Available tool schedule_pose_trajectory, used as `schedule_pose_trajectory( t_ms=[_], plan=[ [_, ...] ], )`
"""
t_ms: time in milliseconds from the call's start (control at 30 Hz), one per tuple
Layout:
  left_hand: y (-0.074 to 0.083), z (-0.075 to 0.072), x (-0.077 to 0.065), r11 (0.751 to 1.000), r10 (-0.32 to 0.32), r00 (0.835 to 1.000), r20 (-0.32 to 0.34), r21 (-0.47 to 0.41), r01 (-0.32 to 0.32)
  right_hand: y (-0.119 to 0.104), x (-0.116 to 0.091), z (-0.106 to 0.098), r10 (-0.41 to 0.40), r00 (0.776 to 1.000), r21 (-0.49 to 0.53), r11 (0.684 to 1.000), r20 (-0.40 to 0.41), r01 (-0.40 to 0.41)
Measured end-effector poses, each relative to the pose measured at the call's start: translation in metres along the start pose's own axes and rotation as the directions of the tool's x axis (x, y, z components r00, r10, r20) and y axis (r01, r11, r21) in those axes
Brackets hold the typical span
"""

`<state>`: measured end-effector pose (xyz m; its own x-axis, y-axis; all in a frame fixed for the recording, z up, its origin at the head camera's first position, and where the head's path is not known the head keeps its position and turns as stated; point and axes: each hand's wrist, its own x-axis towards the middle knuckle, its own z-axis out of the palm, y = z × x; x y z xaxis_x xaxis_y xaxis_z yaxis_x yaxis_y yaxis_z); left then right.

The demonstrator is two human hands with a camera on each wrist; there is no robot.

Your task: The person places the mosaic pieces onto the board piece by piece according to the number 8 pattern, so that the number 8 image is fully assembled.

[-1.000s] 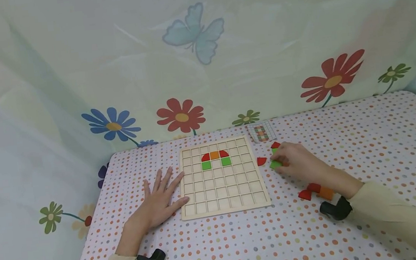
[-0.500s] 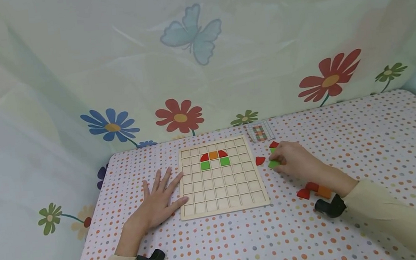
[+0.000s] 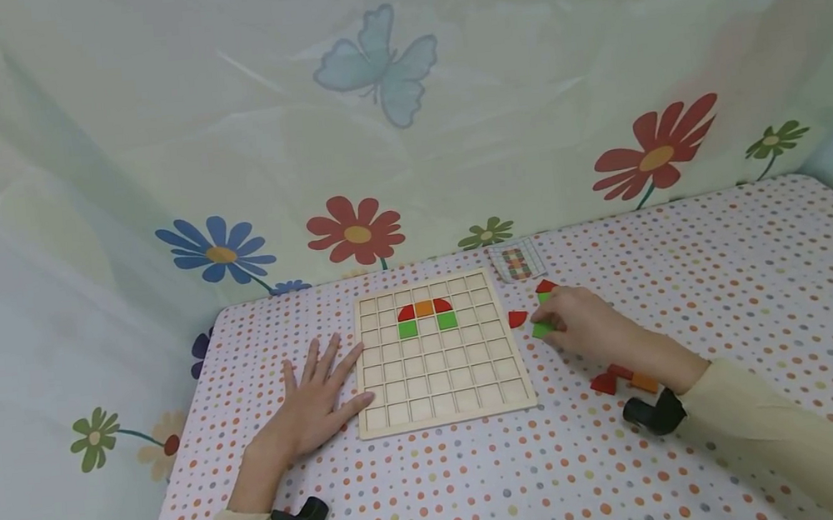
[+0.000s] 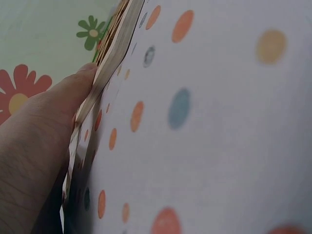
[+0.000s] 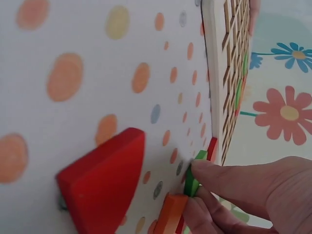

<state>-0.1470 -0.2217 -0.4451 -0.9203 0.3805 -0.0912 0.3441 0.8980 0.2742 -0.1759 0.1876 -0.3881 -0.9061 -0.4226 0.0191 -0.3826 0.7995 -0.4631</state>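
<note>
A square wooden grid board (image 3: 435,369) lies on the table. Near its far side are set two red quarter-round tiles (image 3: 442,304), an orange square tile (image 3: 424,308) between them and two green square tiles (image 3: 408,329) below. My left hand (image 3: 309,414) lies with fingers spread, thumb and fingertips right at the board's left edge. To the right of the board, my right hand (image 3: 589,327) pinches a green tile (image 5: 193,178) between thumb and fingers, low over the cloth. Another green tile (image 3: 545,298) and a red one (image 3: 545,285) show just beyond its fingers.
A loose red quarter-round tile (image 3: 517,318) lies between the board and my right hand. Nearer me, red tiles (image 3: 604,382) and an orange tile (image 3: 644,383) sit below the right wrist. A patterned card (image 3: 517,261) lies behind the board's right corner. A flowered curtain (image 3: 240,143) hangs behind the table.
The head view has shifted slightly, so everything sits a little further left. My right hand stays at the green tiles, its fingers barely moving; the left hand keeps its place at the board.
</note>
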Motion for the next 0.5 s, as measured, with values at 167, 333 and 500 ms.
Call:
schedule_pose_trajectory(
  t_ms=[167,333,500],
  plan=[
    [-0.0008,0.0000,0.0000,1.000,-0.007,1.000,0.006,0.003,0.007,-0.0012,0.0033,-0.0019,0.014,0.999,-0.001,1.000,0.030,-0.014],
    [-0.0016,0.0009,0.0002,1.000,-0.009,1.000,0.004,-0.004,0.009,-0.0025,0.0060,-0.0039,0.022,0.998,0.017,1.000,0.058,-0.023],
    [-0.0018,0.0010,-0.0005,1.000,-0.005,1.000,-0.001,-0.011,0.005,-0.0033,0.0075,-0.0050,0.023,0.997,0.012,1.000,0.072,-0.024]
  ],
)
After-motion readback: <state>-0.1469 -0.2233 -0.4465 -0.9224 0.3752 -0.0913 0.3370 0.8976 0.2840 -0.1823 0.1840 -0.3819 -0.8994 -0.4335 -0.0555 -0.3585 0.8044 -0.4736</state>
